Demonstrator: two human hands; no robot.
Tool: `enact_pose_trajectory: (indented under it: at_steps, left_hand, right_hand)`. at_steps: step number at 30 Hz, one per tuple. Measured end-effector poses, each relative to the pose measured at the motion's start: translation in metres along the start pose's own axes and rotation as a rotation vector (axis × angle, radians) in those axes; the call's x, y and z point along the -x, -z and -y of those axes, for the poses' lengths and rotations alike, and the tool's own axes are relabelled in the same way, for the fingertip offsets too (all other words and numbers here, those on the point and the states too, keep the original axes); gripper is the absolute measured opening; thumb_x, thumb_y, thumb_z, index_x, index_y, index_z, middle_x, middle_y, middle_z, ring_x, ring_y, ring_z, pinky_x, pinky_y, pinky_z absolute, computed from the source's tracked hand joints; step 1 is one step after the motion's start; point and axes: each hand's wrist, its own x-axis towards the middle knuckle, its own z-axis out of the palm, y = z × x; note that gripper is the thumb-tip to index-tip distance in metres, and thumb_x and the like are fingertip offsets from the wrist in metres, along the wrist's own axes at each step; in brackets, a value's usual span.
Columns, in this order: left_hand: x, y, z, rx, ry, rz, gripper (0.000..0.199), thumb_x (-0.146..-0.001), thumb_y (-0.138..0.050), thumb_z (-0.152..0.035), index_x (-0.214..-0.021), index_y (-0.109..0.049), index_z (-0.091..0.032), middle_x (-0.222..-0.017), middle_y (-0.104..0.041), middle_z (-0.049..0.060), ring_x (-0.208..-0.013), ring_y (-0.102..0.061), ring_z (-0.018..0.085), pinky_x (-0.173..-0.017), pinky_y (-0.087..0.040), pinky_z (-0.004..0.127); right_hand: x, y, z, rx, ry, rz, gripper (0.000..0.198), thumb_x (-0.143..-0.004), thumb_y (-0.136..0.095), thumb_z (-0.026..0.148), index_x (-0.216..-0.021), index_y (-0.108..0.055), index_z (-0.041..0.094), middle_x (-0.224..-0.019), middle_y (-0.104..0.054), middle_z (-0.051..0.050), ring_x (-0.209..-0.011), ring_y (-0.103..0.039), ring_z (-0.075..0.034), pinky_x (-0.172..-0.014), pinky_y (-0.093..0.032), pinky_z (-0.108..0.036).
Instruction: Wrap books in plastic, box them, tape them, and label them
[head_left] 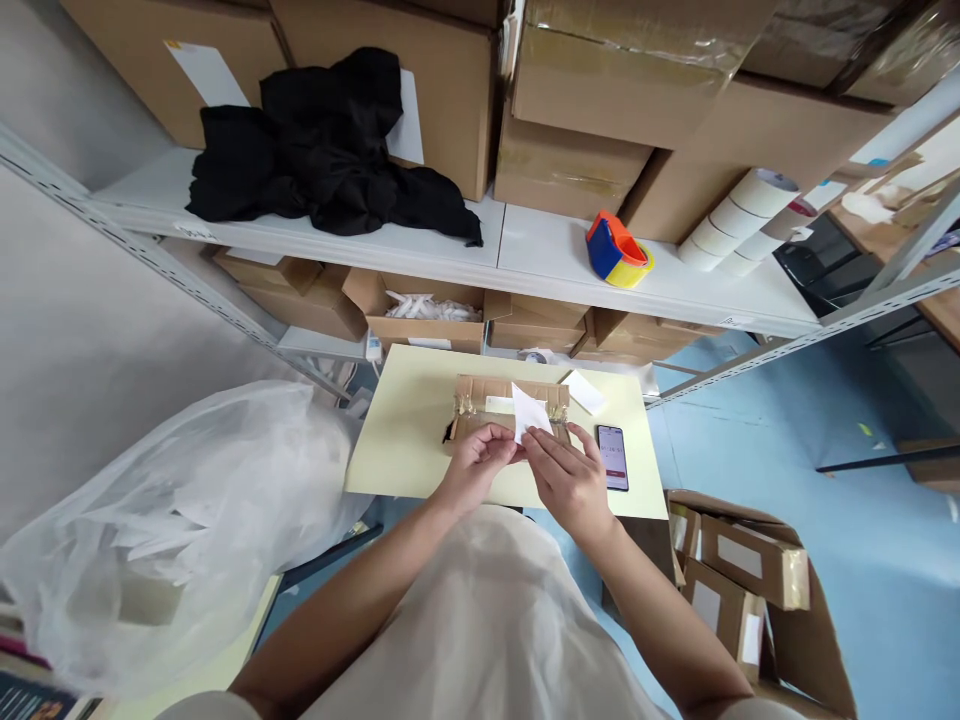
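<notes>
A small white paper slip (529,412), perhaps a label, is pinched between both hands above the yellowish table (397,440). My left hand (480,465) grips its lower left edge with thumb and fingers. My right hand (568,478) holds it from the right, fingers laid across its lower part. Behind the slip lies a taped cardboard box (471,390) with a white label on top, partly covered by the slip and hands. Beyond the right hand sits a white stack of slips or a pad (585,393). A phone (613,458) with a lit screen lies to the right.
A shelf (525,240) crosses in front, bearing large cartons, black cloth (337,150), a tape dispenser (616,250) and tape rolls (739,220). A translucent bag (225,500) of white scraps stands left. A big carton (814,640) with labelled boxes is on the floor right.
</notes>
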Motion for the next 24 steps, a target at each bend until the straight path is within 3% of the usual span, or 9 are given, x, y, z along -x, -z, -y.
enact_pose_trajectory:
  at_steps: [16,24]
  left_hand:
    - [0.0,-0.013,0.006,-0.057,0.013,-0.067,0.025,-0.067,-0.078,-0.041,-0.072,-0.068,-0.019,-0.079,-0.071,0.001,-0.083,-0.068,0.018,-0.093,-0.053,0.037]
    - [-0.003,-0.014,0.011,-0.145,0.008,-0.089,0.03,-0.066,-0.077,-0.047,-0.073,-0.066,-0.02,-0.079,-0.071,0.001,-0.082,-0.068,0.019,-0.093,-0.052,0.038]
  right_hand:
    - [0.014,0.001,-0.02,-0.036,0.04,0.108,0.049,-0.091,-0.046,0.013,-0.133,-0.051,0.036,-0.122,-0.066,-0.004,-0.108,-0.065,-0.024,-0.104,-0.038,-0.052]
    - [0.015,0.002,-0.023,0.026,0.086,0.085,0.045,-0.091,-0.046,0.012,-0.132,-0.053,0.029,-0.119,-0.068,-0.007,-0.105,-0.067,-0.023,-0.103,-0.037,-0.049]
